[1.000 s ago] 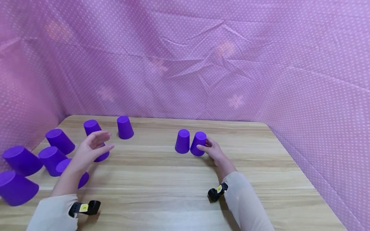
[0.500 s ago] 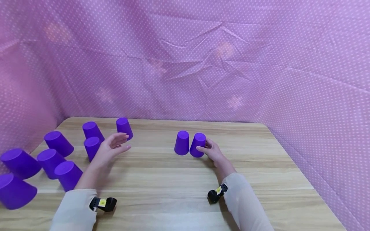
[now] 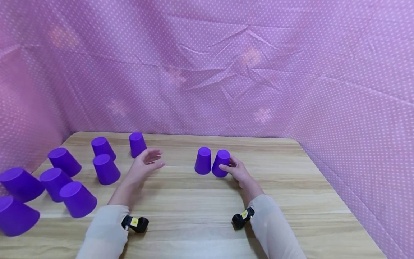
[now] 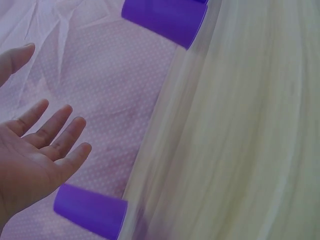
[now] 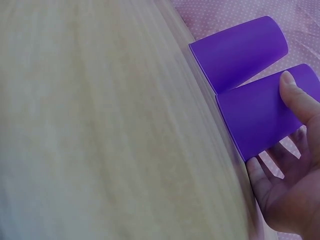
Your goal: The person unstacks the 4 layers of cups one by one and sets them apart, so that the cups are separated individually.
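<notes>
Two purple cups stand upside down side by side right of the table's middle. My right hand [image 3: 238, 169] grips the right-hand cup [image 3: 221, 163], thumb on its near side and fingers behind, as the right wrist view also shows. Close at its left is the other cup [image 3: 203, 161], their rims nearly together. My left hand [image 3: 144, 166] hovers over the table with fingers apart and holds nothing; its palm faces right. Just behind it stands a purple cup [image 3: 137, 145], seen low in the left wrist view as a cup [image 4: 91, 212] below the fingers.
Several more upside-down purple cups are spread over the left side of the wooden table [image 3: 181, 216], among them a cup [image 3: 106, 169] near my left forearm and a cup [image 3: 78, 199] nearer the front. A pink dotted cloth [image 3: 207, 90] hangs behind and at both sides.
My left hand has moved right, from among the left-hand cups to the open table in front of the back cup. My right hand stays on its cup.
</notes>
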Demonstrator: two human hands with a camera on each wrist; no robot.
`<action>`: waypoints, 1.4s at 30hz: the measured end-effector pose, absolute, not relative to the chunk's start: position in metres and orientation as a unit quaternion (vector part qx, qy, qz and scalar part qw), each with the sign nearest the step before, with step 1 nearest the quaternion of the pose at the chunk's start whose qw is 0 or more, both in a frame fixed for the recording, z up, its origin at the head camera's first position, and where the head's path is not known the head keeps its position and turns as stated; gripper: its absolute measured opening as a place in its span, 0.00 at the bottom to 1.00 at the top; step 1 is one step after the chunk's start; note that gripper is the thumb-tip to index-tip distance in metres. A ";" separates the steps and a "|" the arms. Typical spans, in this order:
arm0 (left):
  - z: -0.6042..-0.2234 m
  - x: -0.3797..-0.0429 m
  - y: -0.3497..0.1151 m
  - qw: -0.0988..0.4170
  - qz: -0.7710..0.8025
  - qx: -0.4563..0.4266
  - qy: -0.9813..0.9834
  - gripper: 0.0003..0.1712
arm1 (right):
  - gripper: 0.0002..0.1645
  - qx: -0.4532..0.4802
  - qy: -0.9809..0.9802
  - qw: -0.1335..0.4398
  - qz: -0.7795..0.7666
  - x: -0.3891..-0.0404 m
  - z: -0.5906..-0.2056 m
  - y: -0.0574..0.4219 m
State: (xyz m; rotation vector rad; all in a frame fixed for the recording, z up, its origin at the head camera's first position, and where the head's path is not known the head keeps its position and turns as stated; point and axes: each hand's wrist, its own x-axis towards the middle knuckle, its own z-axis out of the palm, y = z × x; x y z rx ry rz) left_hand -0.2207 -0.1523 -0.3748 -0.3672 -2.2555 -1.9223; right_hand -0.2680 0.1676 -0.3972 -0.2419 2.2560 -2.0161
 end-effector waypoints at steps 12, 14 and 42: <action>-0.371 -0.230 -0.122 0.044 -0.658 -0.110 -0.744 0.35 | 0.33 -0.070 0.736 0.045 -0.672 -0.283 -0.418 0.171; -0.371 -0.233 -0.116 0.034 -0.667 -0.102 -0.737 0.33 | 0.33 -0.068 0.737 0.044 -0.671 -0.283 -0.418 0.171; -0.387 -0.264 -0.047 0.009 -0.648 -0.098 -0.755 0.37 | 0.34 -0.075 0.734 0.050 -0.674 -0.283 -0.418 0.171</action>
